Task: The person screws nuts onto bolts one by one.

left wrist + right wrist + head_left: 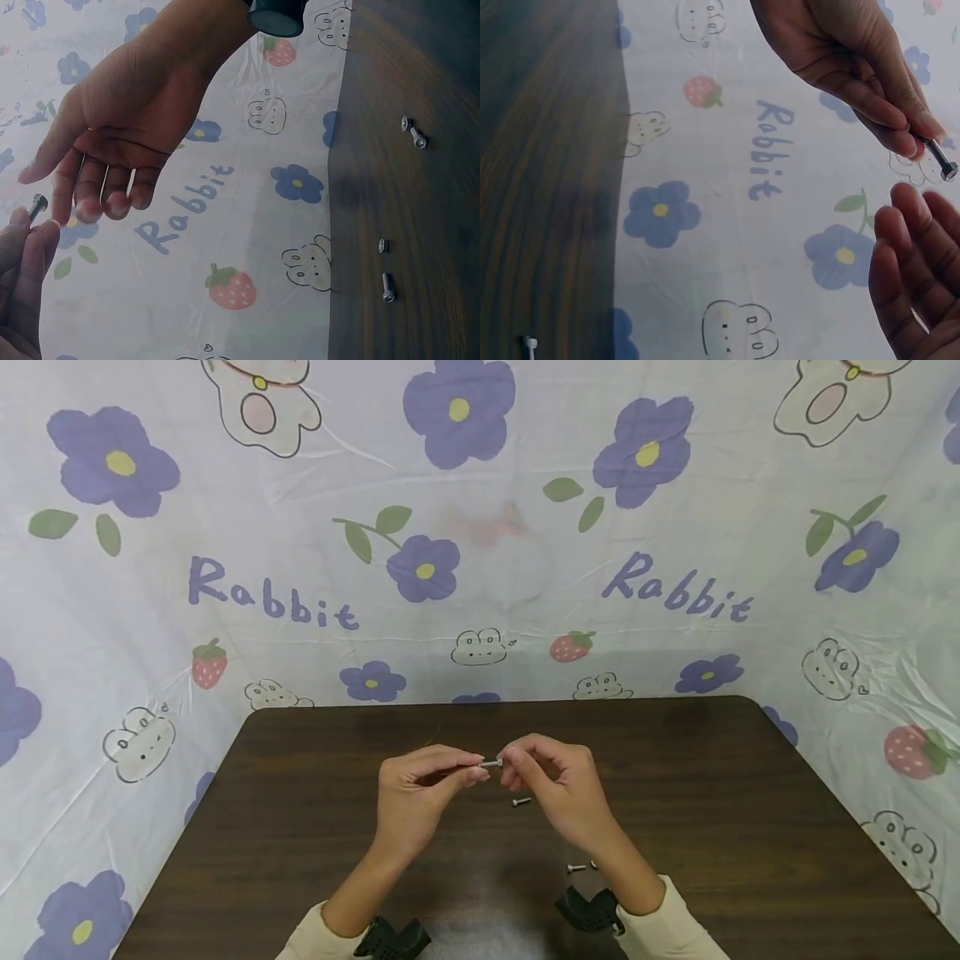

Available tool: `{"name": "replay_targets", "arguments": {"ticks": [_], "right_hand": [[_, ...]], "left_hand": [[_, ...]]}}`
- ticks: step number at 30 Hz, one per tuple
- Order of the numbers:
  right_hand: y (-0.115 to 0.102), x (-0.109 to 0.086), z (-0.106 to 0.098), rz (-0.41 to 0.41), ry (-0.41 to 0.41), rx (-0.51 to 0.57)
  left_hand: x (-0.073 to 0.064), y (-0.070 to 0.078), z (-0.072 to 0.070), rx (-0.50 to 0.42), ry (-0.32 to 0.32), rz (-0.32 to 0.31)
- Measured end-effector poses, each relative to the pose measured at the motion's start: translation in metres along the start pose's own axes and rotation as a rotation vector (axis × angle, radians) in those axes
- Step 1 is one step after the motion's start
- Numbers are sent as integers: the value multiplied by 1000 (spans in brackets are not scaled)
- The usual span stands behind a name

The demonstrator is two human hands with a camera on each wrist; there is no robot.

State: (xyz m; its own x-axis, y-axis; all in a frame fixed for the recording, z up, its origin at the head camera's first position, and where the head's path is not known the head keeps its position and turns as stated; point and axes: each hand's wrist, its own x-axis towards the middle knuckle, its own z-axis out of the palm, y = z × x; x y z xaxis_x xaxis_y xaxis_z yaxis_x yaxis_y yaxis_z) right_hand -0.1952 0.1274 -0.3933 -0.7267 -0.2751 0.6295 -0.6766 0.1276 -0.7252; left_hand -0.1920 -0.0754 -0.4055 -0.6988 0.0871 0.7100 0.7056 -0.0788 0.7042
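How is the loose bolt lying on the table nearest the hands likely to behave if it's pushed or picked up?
The bolt looks metallic, so it should stay stiff and probably feel heavy for its size. Lying on its side with a wider head, it may roll in an arc across the flat table. Its slimness could make pinching fiddly.

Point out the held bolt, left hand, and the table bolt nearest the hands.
Held bolt (pixel 937 155): right wrist view, on the shank.
Left hand (pixel 412 800): head view, on the hand near the thumb's base.
Table bolt (pixel 522 802): head view, on the shank.
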Motion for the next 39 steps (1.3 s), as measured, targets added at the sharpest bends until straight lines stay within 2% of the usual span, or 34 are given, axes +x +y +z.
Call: {"name": "replay_targets", "arguments": {"ticks": [5,10,17,22,29,34,39], "right_hand": [[0,1,-5,25,7,-6],[-2,2,-7,-14,-37,-14],[-3,0,-4,-20,-37,4],[-4,0,-2,10,-53,2],[-6,-1,3,100,-83,25],[-4,1,0,87,-49,66],[-5,2,-4,56,-70,77]], "left_hand": [[1,0,0,-3,3,-8],[0,1,-1,13,8,-14],[-1,2,1,-38,-4,-21],[-1,2,1,-27,-14,-11],[0,2,1,-15,-14,-27],[1,3,0,-1,2,-26],[2,2,-2,8,8,-22]]}}
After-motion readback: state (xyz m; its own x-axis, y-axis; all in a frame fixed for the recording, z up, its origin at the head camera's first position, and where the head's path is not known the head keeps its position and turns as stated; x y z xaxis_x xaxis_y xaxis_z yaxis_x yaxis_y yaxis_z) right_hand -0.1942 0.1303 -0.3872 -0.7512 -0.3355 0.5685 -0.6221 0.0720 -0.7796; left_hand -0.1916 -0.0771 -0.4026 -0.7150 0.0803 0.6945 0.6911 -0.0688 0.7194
